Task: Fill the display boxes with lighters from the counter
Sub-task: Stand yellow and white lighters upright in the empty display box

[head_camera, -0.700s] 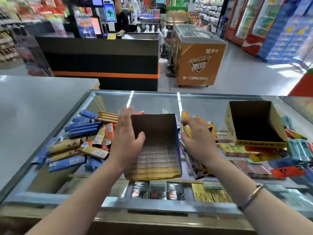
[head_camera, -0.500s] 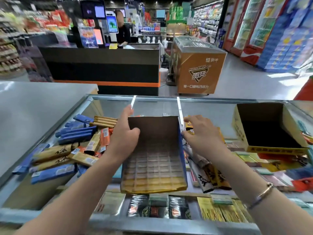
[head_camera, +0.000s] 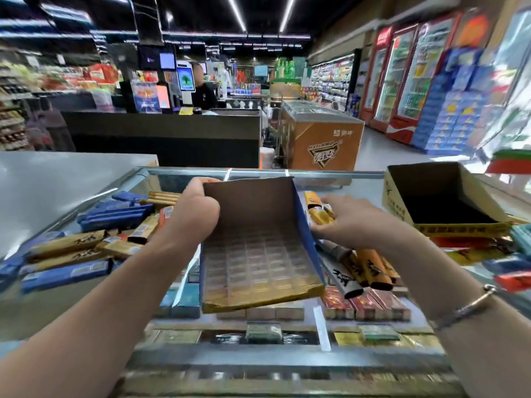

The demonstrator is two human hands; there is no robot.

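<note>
Left fingers [head_camera: 198,186] around display box [head_camera: 258,248]

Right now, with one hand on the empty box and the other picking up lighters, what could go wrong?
1. The left hand grips the box by one back corner only; it looks tilted and could tip when lighters drop in.
2. The right hand pinches orange lighters close to the box wall; one may slip.
3. Loose lighters beside the box could get knocked along the counter.

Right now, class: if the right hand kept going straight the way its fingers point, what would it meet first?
The right hand points left, so probably the orange lighters at its fingertips, then the display box wall; depth is uncertain.
</note>
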